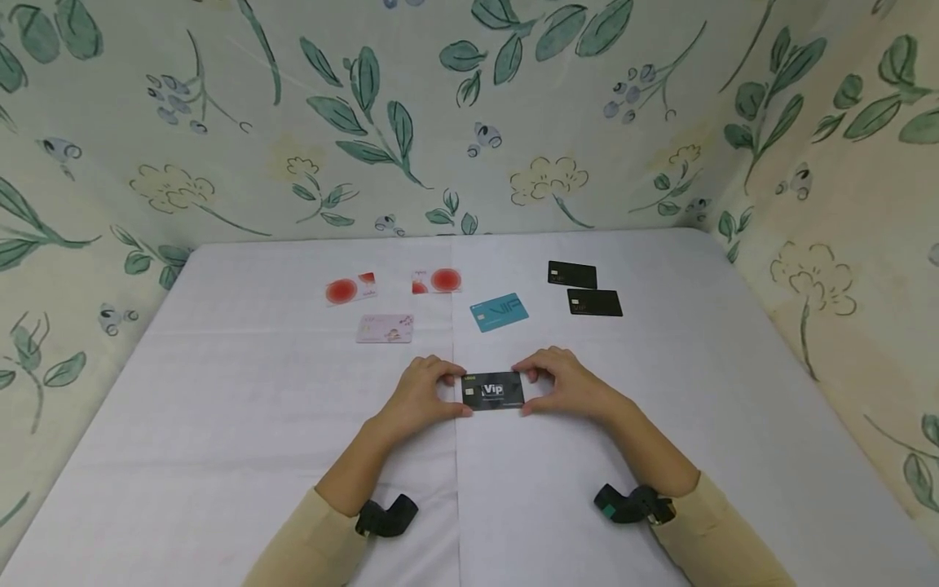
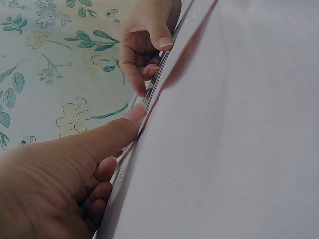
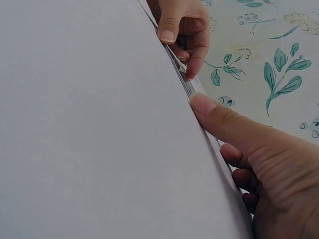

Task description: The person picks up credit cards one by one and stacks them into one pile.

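A dark grey card with white "Vip" lettering and a chip lies on the white cloth, face up, between both hands. Its left edge is pinched by my left hand, thumb at the lower corner and forefinger at the upper one. At the opposite edge my right hand grips the card the same way. Each wrist view looks almost level along the cloth, so the card shows only as a thin dark strip there. The left thumb and the right thumb press close over the tabletop.
Beyond the hands lie two cards with red circles, a pink card, a teal VIP card and two black cards. The white-covered table meets leaf-patterned walls behind it.
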A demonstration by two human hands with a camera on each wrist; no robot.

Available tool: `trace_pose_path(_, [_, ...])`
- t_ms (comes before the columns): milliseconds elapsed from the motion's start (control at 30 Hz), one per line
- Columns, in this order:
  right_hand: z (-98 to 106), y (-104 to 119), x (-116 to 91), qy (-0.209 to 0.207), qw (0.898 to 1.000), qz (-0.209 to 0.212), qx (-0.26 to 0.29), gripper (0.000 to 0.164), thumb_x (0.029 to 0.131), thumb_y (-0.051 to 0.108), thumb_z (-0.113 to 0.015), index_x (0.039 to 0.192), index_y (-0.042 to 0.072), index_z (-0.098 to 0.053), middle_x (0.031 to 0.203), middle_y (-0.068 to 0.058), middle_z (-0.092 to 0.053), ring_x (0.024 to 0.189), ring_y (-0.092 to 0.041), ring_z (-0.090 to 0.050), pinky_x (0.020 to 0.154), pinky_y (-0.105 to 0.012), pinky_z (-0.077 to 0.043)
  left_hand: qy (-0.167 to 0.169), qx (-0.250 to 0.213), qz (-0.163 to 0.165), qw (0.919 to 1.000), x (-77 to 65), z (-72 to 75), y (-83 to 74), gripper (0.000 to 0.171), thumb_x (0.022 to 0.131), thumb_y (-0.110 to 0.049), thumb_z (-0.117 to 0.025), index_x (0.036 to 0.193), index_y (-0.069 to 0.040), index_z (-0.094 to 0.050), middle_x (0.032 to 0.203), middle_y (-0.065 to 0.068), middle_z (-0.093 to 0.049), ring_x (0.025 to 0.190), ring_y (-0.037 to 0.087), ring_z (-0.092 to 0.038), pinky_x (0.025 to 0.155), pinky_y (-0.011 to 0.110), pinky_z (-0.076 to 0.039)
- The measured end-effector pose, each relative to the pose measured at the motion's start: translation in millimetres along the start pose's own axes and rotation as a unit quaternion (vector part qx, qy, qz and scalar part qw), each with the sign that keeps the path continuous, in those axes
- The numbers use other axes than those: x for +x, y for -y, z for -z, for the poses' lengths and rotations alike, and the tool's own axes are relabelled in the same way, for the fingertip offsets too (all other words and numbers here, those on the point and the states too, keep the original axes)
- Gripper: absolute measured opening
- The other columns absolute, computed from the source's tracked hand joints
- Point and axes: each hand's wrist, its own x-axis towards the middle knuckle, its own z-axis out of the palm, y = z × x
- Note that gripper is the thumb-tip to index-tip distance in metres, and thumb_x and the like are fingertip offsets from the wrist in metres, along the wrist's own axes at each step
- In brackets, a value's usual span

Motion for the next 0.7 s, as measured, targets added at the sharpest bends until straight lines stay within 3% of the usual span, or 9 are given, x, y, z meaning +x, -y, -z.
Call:
trace_pose_path(300, [4, 2, 0, 0.011, 0.999, -0.033, 0.037, 0.06, 0.062, 0.033, -0.088, 0.115, 0.011, -0.067, 0.086, 0.007, -0.056, 0.083, -0.012, -0.045, 0.077, -0.03, -0.035, 0.011, -0.017, 0.005, 0.9998, 1.9, -0.4, 2.5, 0.055, 0.065, -0.029, -0.087, 0.114, -0.014, -0.066, 0.093, -0.006, -0.055, 0.093, 0.015, -0.044, 0.08, 0.033, -0.041])
trace_pose_path(467, [4, 0, 2, 0.001, 0.997, -0.034, 0.071, 0.056, 0.068, 0.026, -0.085, 0.116, 0.006, -0.065, 0.087, 0.001, -0.058, 0.08, -0.016, -0.047, 0.073, -0.027, -0.04, 0.031, -0.064, 0.036, 0.9968, 2.3, 4.1, 1.7, 0.058, 0.067, -0.032, -0.086, 0.118, -0.015, -0.065, 0.097, -0.005, -0.056, 0.097, 0.016, -0.045, 0.084, 0.034, -0.042])
trace_pose_path(600, [6, 1, 4, -0.022, 0.996, -0.036, 0.078, 0.052, 0.072, 0.021, -0.083, 0.118, 0.006, -0.064, 0.09, -0.003, -0.059, 0.079, -0.019, -0.047, 0.069, -0.027, -0.04, 0.017, -0.116, 0.063, 0.9911, 2.0, 9.1, 1.3, 0.058, 0.068, -0.031, -0.085, 0.12, -0.015, -0.064, 0.101, -0.004, -0.056, 0.099, 0.017, -0.049, 0.088, 0.036, -0.044])
trace_pose_path(700, [9, 2, 6, -0.039, 0.995, -0.05, 0.078, 0.052, 0.072, 0.019, -0.082, 0.119, 0.007, -0.064, 0.093, -0.004, -0.059, 0.079, -0.019, -0.048, 0.068, -0.026, -0.04, -0.001, -0.124, 0.058, 0.9906, 2.6, 10.6, 2.9, 0.059, 0.07, -0.031, -0.084, 0.122, -0.014, -0.062, 0.104, -0.002, -0.057, 0.098, 0.018, -0.05, 0.089, 0.036, -0.044])
